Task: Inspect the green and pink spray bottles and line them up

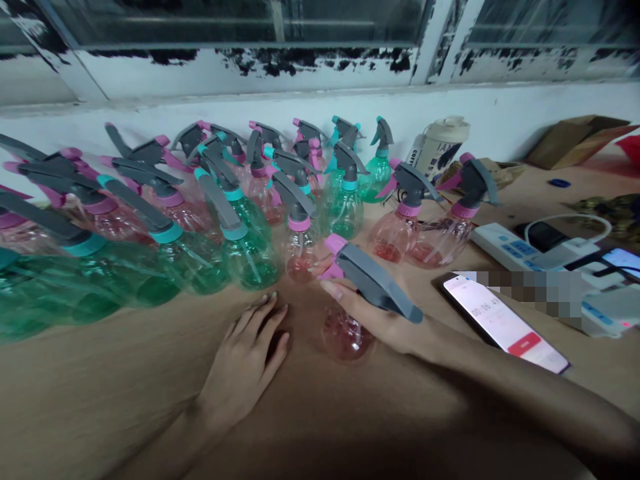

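Observation:
My right hand [383,320] is wrapped round the neck of a pink spray bottle [347,333] that stands on the wooden table [125,400]. Its grey trigger head [373,280] with a pink nozzle points up and left above my fingers. My left hand [245,363] lies flat on the table just left of that bottle, fingers stretched out, holding nothing. Behind both hands stand several green spray bottles [250,257] and several pink ones [300,257], all with grey trigger heads.
A phone [505,323] showing a timer lies right of my right arm. A white power strip [520,250] with cables sits further right. A white jar [440,143] and cardboard [575,140] stand by the white wall under the window.

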Motion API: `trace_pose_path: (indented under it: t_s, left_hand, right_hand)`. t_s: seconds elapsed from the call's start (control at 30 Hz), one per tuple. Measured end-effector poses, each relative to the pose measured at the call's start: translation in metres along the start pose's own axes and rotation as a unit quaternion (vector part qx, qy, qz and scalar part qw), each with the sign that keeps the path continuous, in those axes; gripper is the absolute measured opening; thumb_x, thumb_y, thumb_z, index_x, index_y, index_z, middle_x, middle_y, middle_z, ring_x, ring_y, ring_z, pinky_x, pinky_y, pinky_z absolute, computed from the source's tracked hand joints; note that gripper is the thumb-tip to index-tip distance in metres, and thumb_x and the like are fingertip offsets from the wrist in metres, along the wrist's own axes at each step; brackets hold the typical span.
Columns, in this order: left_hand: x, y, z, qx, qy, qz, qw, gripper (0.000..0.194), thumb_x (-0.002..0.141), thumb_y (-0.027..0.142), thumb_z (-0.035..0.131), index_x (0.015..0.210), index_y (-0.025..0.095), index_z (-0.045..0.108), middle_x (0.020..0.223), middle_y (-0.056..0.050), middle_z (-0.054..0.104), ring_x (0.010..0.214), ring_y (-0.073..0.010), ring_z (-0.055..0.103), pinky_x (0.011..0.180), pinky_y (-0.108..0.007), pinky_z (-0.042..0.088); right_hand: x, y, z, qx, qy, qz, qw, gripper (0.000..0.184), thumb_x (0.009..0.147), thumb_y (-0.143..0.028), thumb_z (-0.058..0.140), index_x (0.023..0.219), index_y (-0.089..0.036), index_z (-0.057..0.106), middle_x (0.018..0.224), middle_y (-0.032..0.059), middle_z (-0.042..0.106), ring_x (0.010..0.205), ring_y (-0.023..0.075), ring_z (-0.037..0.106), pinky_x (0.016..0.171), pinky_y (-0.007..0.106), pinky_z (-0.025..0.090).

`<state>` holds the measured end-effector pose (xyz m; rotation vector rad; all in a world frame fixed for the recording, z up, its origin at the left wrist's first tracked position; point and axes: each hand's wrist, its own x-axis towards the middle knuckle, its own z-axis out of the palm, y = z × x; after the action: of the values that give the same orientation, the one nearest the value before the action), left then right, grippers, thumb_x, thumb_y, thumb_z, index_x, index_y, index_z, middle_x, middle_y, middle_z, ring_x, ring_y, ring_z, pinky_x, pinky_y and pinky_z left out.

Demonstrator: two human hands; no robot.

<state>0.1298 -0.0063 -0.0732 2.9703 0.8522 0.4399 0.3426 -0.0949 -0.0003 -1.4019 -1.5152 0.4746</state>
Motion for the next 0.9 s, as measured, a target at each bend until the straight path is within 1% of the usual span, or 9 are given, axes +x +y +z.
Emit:
trace_pose_path:
  t_s: [0.1,0.17,0.27,0.37,0.43,0.57,0.67,0.77,0.9]
  left_hand:
    - [-0.001,0.0,0.0,-0.005,0.006,-0.002,1.0,0.037,0.093,0.031,0.036,0.125,0.016,0.048,0.133,-0.011,0.048,0.122,-0.0275,0.042,0.097,-0.047,0.039]
    - [-0.001,0.0,0.0,-0.006,0.006,-0.002,1.0,0.036,0.094,0.031,0.036,0.124,0.016,0.049,0.132,-0.011,0.048,0.121,-0.0276,0.042,0.097,-0.048,0.039]
    - [-0.002,0.001,0.0,-0.005,0.001,0.0,1.0,0.036,0.094,0.031,0.035,0.124,0.015,0.049,0.133,-0.011,0.047,0.122,-0.0277,0.042,0.097,-0.048,0.039]
    - [-0.002,0.002,-0.001,-0.004,-0.002,-0.002,1.0,0.036,0.094,0.03,0.036,0.124,0.016,0.049,0.133,-0.011,0.047,0.122,-0.0272,0.042,0.097,-0.047,0.039]
    - [-0.002,0.002,-0.001,-0.003,-0.001,-0.002,1.0,0.036,0.094,0.03,0.036,0.124,0.016,0.049,0.133,-0.011,0.047,0.122,-0.0272,0.042,0.097,-0.047,0.039]
    - [-0.002,0.001,0.0,0.0,0.001,0.001,1.0,0.036,0.094,0.03,0.036,0.124,0.015,0.049,0.134,-0.011,0.046,0.123,-0.0271,0.04,0.097,-0.047,0.038]
    - [-0.003,0.0,0.0,0.0,0.0,0.002,1.0,0.037,0.094,0.03,0.036,0.125,0.016,0.048,0.134,-0.011,0.046,0.122,-0.0272,0.041,0.097,-0.047,0.039]
    - [-0.002,0.001,-0.001,-0.002,-0.002,0.003,1.0,0.037,0.094,0.03,0.036,0.126,0.016,0.047,0.134,-0.011,0.046,0.122,-0.0273,0.041,0.097,-0.048,0.038]
    - [-0.002,0.001,-0.001,0.0,-0.004,0.002,1.0,0.037,0.093,0.029,0.037,0.126,0.015,0.047,0.134,-0.011,0.046,0.122,-0.0273,0.041,0.098,-0.047,0.038]
  right_hand:
    - [0.001,-0.007,-0.004,-0.049,0.03,-0.003,0.998,0.019,0.082,-0.042,0.055,0.083,-0.023,0.055,0.08,0.0022,0.067,0.074,0.0164,0.066,0.071,0.031,0.055]
    - [0.002,-0.009,-0.006,-0.072,0.053,-0.003,0.996,0.02,0.081,-0.043,0.055,0.078,-0.024,0.054,0.07,-0.0003,0.064,0.062,0.0145,0.063,0.059,0.029,0.053]
    - [0.002,-0.009,-0.006,-0.084,0.067,0.0,0.994,0.02,0.081,-0.044,0.054,0.077,-0.024,0.054,0.064,-0.0013,0.062,0.056,0.0139,0.061,0.052,0.027,0.05]
    - [0.001,-0.007,-0.005,-0.085,0.074,0.002,0.994,0.021,0.08,-0.045,0.055,0.076,-0.024,0.055,0.064,-0.001,0.062,0.057,0.0151,0.062,0.055,0.029,0.051]
    - [0.001,-0.006,-0.005,-0.069,0.068,-0.001,0.995,0.02,0.079,-0.043,0.057,0.074,-0.024,0.055,0.066,-0.0011,0.063,0.061,0.016,0.063,0.061,0.031,0.053]
    - [0.002,-0.002,-0.004,-0.003,0.005,-0.003,1.0,0.016,0.082,-0.039,0.056,0.088,-0.024,0.056,0.087,0.0019,0.068,0.082,0.0183,0.066,0.075,0.033,0.054]
    - [0.001,0.002,-0.004,0.006,-0.011,0.001,1.0,0.017,0.084,-0.039,0.054,0.093,-0.024,0.056,0.097,0.0041,0.068,0.093,0.0195,0.065,0.078,0.034,0.054]
    - [0.0,0.004,-0.003,-0.035,-0.002,0.008,0.999,0.018,0.083,-0.041,0.054,0.09,-0.025,0.058,0.089,0.003,0.069,0.085,0.0195,0.067,0.075,0.035,0.054]
    - [0.001,0.003,-0.003,-0.08,0.027,-0.009,0.996,0.017,0.081,-0.042,0.055,0.085,-0.027,0.06,0.077,0.0007,0.067,0.07,0.0184,0.065,0.064,0.035,0.054]
